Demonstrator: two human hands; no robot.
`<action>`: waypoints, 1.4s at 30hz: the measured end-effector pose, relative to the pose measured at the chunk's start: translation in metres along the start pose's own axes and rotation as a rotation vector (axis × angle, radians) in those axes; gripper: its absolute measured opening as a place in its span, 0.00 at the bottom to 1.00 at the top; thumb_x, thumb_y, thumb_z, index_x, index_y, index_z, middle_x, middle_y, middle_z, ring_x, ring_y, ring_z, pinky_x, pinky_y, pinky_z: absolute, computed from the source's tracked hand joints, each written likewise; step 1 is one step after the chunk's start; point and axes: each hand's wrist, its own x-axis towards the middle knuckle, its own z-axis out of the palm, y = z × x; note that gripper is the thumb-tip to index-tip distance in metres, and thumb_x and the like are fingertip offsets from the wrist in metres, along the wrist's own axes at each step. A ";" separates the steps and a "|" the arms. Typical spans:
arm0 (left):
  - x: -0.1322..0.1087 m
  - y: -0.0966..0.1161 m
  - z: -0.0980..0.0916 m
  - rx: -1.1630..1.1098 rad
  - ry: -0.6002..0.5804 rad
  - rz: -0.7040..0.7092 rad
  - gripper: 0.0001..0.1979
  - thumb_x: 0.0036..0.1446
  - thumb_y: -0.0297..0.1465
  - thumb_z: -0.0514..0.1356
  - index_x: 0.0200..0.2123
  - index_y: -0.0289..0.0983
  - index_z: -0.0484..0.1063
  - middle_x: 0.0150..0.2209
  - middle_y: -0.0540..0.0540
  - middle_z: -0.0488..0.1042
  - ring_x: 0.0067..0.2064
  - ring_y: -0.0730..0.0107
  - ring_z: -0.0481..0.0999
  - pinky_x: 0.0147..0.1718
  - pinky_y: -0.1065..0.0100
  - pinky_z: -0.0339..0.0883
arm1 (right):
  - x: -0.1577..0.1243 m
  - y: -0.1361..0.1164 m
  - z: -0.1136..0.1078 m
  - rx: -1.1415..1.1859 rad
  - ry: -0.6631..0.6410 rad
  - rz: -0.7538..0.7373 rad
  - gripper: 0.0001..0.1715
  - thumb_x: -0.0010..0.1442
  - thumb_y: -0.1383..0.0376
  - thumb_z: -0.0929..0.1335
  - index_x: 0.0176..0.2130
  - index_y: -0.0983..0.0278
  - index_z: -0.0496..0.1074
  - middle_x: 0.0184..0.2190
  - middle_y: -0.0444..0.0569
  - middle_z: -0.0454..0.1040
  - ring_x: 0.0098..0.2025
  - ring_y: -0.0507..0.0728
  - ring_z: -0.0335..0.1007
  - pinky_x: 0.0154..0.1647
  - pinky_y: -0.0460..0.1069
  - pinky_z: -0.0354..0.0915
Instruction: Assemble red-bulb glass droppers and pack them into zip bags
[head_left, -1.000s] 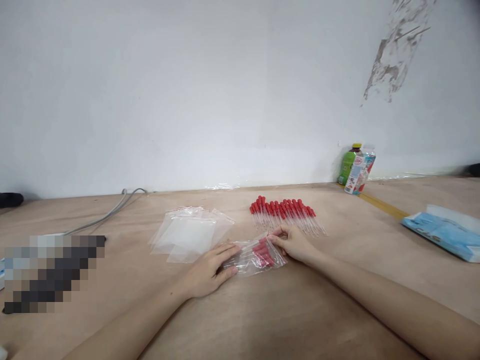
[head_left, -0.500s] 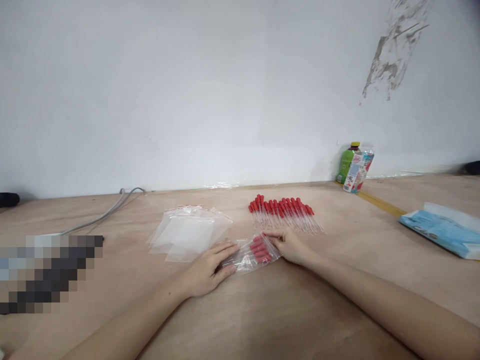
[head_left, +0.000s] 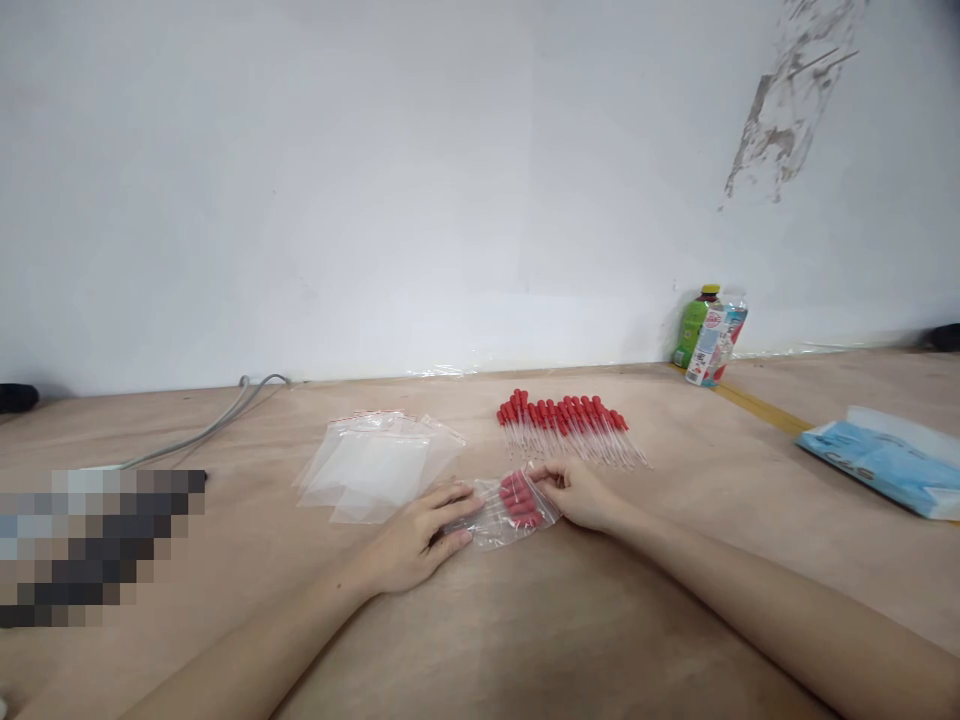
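Right hand [head_left: 581, 492] shifted slightly left with bag [head_left: 491, 526]'s right edge; left hand [head_left: 412, 542] unmoved. Bag lies between, touching both, long axis left-right, well short of bench [head_left: 525, 630]'s wall-side edge. Left: fingers apart, resting on bag; right: pinched on its edge. Clear, crinkled plastic; rounded red bulbs [head_left: 519, 500] inside.

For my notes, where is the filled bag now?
In the head view, the filled bag is below centre, between the left hand and right hand, nearer the camera than the loose droppers.
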 end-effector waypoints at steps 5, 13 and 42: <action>-0.001 -0.002 0.001 -0.018 0.000 -0.005 0.20 0.60 0.35 0.48 0.56 0.45 0.56 0.58 0.49 0.54 0.59 0.61 0.53 0.55 0.57 0.51 | 0.000 -0.002 0.001 -0.038 -0.037 0.025 0.06 0.45 0.66 0.67 0.26 0.61 0.75 0.21 0.44 0.74 0.28 0.56 0.71 0.31 0.49 0.66; 0.000 -0.001 0.000 0.011 -0.012 -0.003 0.20 0.60 0.36 0.48 0.56 0.45 0.56 0.58 0.48 0.55 0.59 0.63 0.52 0.56 0.58 0.50 | -0.002 -0.006 0.000 0.009 -0.126 0.005 0.09 0.46 0.68 0.64 0.27 0.64 0.73 0.23 0.45 0.74 0.25 0.52 0.69 0.27 0.46 0.64; 0.000 0.002 0.001 0.010 0.005 -0.005 0.22 0.60 0.36 0.48 0.57 0.43 0.53 0.58 0.47 0.56 0.59 0.64 0.53 0.55 0.61 0.51 | -0.001 -0.019 -0.008 -0.052 -0.139 0.067 0.18 0.49 0.54 0.65 0.23 0.66 0.69 0.20 0.44 0.70 0.23 0.50 0.63 0.22 0.44 0.58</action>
